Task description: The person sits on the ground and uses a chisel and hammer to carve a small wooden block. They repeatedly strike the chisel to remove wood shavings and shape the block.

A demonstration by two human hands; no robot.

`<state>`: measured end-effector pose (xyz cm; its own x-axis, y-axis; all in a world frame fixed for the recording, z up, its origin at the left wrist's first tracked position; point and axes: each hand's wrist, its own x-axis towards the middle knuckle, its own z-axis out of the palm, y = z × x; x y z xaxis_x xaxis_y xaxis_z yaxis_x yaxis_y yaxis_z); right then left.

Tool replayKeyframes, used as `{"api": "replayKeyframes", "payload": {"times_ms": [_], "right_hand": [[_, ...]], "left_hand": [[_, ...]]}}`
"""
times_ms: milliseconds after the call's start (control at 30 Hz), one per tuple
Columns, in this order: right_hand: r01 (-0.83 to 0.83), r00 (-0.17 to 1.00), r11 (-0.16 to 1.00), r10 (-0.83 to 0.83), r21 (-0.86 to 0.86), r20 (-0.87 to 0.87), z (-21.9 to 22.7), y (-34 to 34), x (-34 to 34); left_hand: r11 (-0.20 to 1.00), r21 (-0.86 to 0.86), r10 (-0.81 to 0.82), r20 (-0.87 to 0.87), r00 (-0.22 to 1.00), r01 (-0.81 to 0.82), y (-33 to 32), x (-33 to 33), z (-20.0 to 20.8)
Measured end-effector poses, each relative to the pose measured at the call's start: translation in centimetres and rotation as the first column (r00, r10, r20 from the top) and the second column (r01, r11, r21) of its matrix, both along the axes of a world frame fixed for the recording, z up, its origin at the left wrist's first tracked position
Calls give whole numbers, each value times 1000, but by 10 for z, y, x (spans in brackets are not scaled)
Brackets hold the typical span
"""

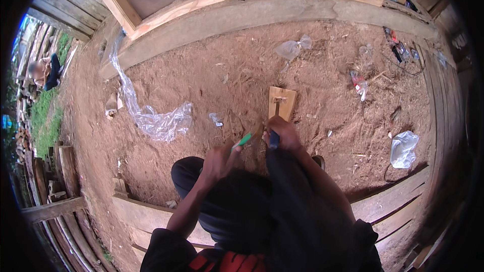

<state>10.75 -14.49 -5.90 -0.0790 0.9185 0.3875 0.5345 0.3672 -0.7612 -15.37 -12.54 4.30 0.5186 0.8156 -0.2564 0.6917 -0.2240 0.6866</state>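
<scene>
My right hand (285,132) is wrapped round the dark blue grip of a hammer (277,110). The hammer's shaft points away from me, and its head is over a small flat wooden board (287,98) lying on the dirt. To the left, my left hand (218,161) is closed on a green-handled tool (245,139). That tool's far end reaches toward my right hand and blurs into the brown ground, so its kind is unclear. Whether the hammer head touches the board cannot be made out.
Clear plastic sheeting (160,122) lies on the dirt at left. A plastic bag (293,48) is beyond the board, a white bag (404,149) at right. Cables and tools (401,50) lie far right. Timber frames (176,7) stand behind. A person (46,72) sits outside, far left.
</scene>
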Motion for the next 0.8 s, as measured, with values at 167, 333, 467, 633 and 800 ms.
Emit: {"api": "replayKeyframes", "payload": {"times_ms": [167,333,467,633,800], "right_hand": [[-112,973,993,119,-47,200,-10,-12,-16],[-178,916,977,207,-115,344,-24,-14,-27],[-221,914,964,257,-146,315,-42,-17,-22],[30,991,999,-33,-32,-132,-3,-14,-34],[125,919,986,-157,-112,-361,32,-13,-19]], "left_hand": [[998,-26,56,-59,997,-57,6,11,-3],[997,-42,64,-26,998,-65,7,11,-2],[998,-30,57,-45,997,-59,7,13,-9],[990,-39,132,-49,990,-134,7,7,-1],[994,-29,106,-1,994,-106,8,9,-1]]}}
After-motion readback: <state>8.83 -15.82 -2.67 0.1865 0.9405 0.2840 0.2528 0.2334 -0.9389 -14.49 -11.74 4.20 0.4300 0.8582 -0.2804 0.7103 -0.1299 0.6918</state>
